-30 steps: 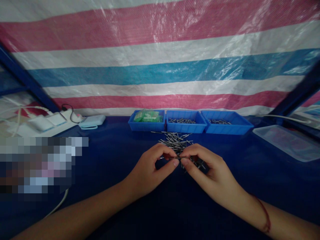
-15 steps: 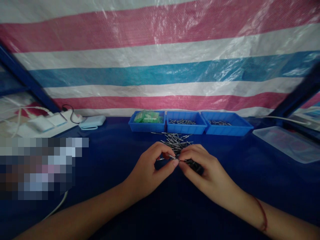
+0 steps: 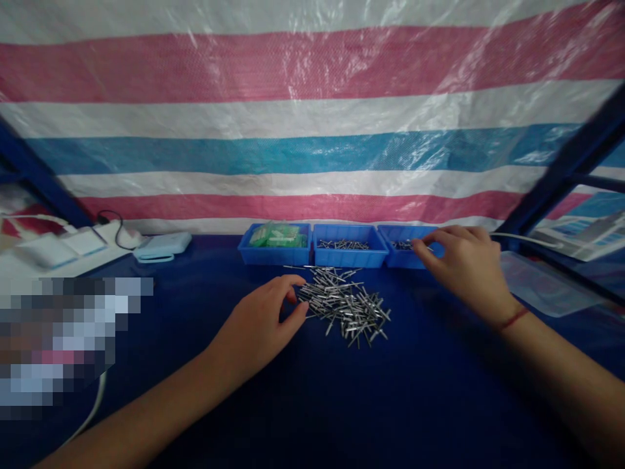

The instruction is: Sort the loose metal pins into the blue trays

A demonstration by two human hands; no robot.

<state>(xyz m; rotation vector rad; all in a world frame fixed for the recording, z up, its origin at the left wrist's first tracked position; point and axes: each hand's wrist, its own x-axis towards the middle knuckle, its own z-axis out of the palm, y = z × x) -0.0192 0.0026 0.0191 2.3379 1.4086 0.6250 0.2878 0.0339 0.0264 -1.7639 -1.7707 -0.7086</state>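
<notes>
My left hand [image 3: 261, 309] rests at the left edge of a loose pile of silver blind rivets [image 3: 346, 299]. Its thumb and forefinger are curved and apart, with nothing plainly held. To the right, my right hand [image 3: 459, 264] reaches over the right-hand blue bin [image 3: 403, 258], covering much of it. Thumb and forefinger look slightly parted there. Rivets [image 3: 401, 245] lie inside that bin. The middle blue bin [image 3: 351, 258] also has rivets in it.
A left blue bin [image 3: 276, 256] contains green packets [image 3: 279, 235]. Further left are a pale blue device [image 3: 163, 246] and a white power strip [image 3: 78, 251] with cables. A clear plastic lid [image 3: 541, 286] lies at right. Striped sheeting [image 3: 293, 153] hangs behind the bins.
My hands were together over the pile, fingering a rivet. The right has moved right and away to the right-hand bin; the left has drawn slightly left, its fingers parted.
</notes>
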